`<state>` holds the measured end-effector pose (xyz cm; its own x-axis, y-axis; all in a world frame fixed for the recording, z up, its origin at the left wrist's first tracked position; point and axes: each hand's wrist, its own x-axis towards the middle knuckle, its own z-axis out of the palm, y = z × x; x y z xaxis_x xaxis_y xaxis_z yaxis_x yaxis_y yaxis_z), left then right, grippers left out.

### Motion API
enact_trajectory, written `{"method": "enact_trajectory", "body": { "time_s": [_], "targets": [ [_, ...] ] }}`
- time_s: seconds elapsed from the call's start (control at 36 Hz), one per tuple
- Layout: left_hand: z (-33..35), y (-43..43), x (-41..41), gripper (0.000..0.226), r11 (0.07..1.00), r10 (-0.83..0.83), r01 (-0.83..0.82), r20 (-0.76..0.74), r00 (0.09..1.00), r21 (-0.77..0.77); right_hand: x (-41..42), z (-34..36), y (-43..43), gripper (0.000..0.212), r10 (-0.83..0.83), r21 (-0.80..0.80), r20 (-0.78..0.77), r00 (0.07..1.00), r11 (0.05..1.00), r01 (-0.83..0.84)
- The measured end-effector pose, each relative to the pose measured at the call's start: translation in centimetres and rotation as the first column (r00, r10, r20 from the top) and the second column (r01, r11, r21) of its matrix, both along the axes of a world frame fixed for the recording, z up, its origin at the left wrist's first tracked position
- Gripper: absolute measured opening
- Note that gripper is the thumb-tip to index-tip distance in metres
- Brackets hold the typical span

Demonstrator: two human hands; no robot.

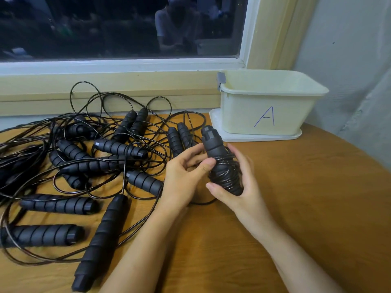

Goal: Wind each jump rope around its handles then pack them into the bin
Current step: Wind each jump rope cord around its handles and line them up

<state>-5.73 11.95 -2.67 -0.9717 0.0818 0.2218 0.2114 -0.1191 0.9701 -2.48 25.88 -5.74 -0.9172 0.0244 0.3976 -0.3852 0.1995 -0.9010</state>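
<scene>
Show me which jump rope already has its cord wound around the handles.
The jump rope held between left hand and right hand: its cord is coiled round its handles. The other ropes lie on the table with loose tangled cords.

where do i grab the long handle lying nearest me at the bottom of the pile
Take the nearest handle at its ribbed middle, coming straight down from above with fingers across its width. It lies flat on the table, and loose cord runs close alongside, so a side approach could snag.
</scene>
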Motion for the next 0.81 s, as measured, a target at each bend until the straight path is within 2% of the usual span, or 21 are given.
{"method": "enact_trajectory", "body": {
  "time_s": [0.14, 0.28, 0.47, 0.67, 0.81],
  "targets": [
    [0.1, -0.1, 0.0, 0.04, 0.997, 0.061, -0.062, 0.017, 0.998, 0.05, 0.1, 0.1, -0.2, 0.076, -0.066, 0.022, -0.076, 0.995, 0.997, 0.068],
    [0.2, -0.3, 0.1, 0.041, 0.999, 0.026, -0.026, -0.005, 1.0, 0.043, 0.5, 0.5, -0.1, 0.064, -0.091, -0.011, -0.101, 0.991, 0.996, 0.09],
    [0.4, -0.7, -0.1, 0.04, 0.999, 0.029, -0.028, -0.019, 0.999, 0.044, 0.5, 1.2, 0.3, 0.064, -0.037, -0.103, -0.037, 0.999, 0.994, 0.033],
    [0.4, -1.1, -0.3, 0.037, 0.993, 0.012, -0.013, 0.012, 1.0, 0.116, 0.3, 1.0, 0.4, 0.062, 0.018, -0.202, 0.002, 1.0, 0.979, -0.017],
    [0.2, -1.5, -0.6, 0.055, 0.994, -0.03, 0.026, 0.041, 0.999, 0.107, 0.3, 0.9, 0.5, 0.061, 0.036, -0.26, 0.017, 0.999, 0.965, -0.031]
  ]
}}
